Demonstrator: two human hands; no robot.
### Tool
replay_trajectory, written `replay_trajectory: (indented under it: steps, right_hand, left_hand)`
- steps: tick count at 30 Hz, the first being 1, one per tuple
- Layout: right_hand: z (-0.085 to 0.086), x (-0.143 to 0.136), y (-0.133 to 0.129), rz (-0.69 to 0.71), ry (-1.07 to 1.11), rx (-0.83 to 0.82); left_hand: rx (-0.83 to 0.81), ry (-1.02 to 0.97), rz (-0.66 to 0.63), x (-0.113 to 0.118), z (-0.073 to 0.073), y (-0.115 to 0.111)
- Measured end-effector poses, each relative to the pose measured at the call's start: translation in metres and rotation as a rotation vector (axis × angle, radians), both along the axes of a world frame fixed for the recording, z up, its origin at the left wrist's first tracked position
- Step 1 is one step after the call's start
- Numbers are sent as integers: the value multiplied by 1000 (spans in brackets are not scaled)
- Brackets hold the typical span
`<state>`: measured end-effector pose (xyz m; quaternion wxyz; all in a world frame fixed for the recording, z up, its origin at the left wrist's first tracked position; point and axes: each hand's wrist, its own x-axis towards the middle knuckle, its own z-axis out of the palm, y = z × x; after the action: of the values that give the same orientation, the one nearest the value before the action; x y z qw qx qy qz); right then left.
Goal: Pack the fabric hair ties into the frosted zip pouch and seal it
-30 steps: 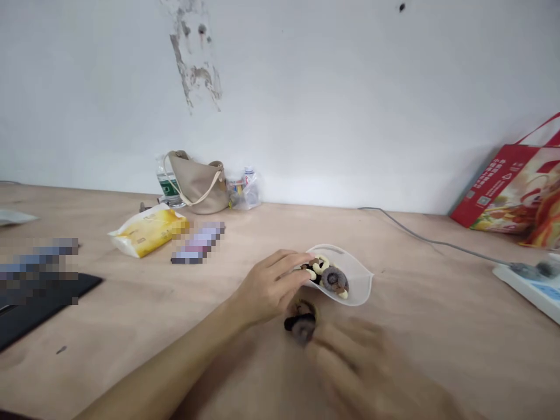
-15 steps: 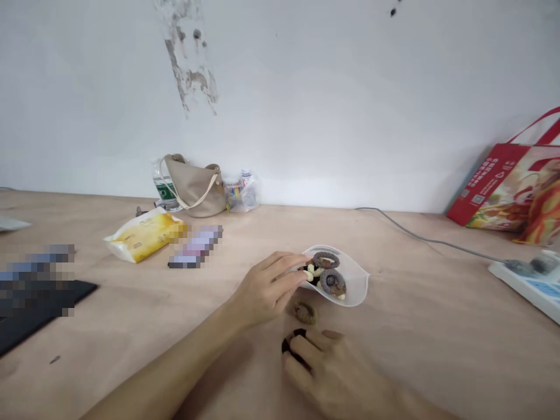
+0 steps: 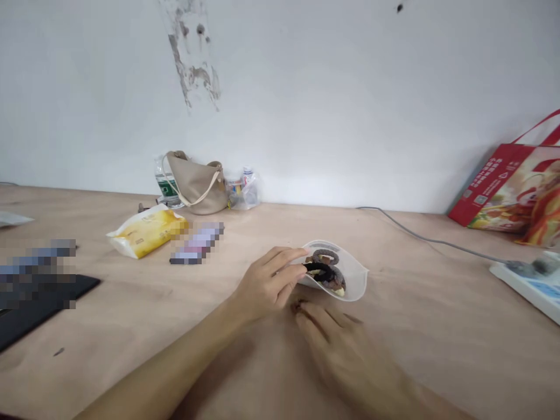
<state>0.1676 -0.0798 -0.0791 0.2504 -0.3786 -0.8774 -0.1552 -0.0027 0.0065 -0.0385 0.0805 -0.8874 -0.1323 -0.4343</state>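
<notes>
A frosted translucent pouch (image 3: 356, 279) lies with its mouth open, holding several hair ties. A black hair tie (image 3: 322, 269) rests on top of a grey hair tie (image 3: 326, 256) and others in grey, brown and cream. My left hand (image 3: 269, 279) is closed on the pouch's left rim, thumb below and fingers above. Just in front of the pouch, my right hand (image 3: 328, 338) presses its fingertips together on a brown hair tie (image 3: 298, 305) at the table, mostly covered by the fingers.
On the left are a phone (image 3: 196, 244), a yellow tissue pack (image 3: 149, 232) and a black flat item (image 3: 44, 309). A beige bag (image 3: 196, 184) stands by the wall. At right are a red shopping bag (image 3: 494, 186), a power strip (image 3: 529, 286) and a grey cable (image 3: 420, 235).
The black hair tie, earlier under my right hand on the table, now lies in the pouch. My right hand has moved onto the brown hair tie. My left hand stays at the rim.
</notes>
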Motion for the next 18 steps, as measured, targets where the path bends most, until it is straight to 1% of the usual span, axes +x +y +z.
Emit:
replay_trajectory:
  steps: [2, 4, 6, 7, 8, 10, 11, 12, 15, 18]
  right_hand:
    - [-9, -7, -1, -24, -47, -62]
    - [-8, -7, -3, 47, -54, -81]
    - [3, -1, -5, 138, 3, -75]
    - [12, 3, -5, 165, 58, -53]
    - [21, 9, -4, 163, 123, -18]
    - [40, 19, 4, 76, 237, 90]
    - [48, 24, 10, 35, 258, 109]
    - [54, 29, 16, 25, 264, 101]
    - [65, 46, 32, 64, 247, -3]
    - [64, 68, 38, 34, 179, -87]
  left_hand:
    - [-6, -2, 13, -1, -1, 1]
    - [-27, -19, 39, -2, -1, 1]
    - [-54, -39, 62, -2, -1, 1]
    - [-66, -45, 66, -2, -1, 1]
    - [-76, -47, 64, -2, -1, 0]
    - [-87, -43, 54, -2, 0, -2]
    - [-91, -39, 52, -1, 1, -2]
    - [-94, -38, 55, -1, 1, -3]
    - [-114, -60, 84, -2, 2, -4]
    - [-155, -124, 119, -4, 1, -2]
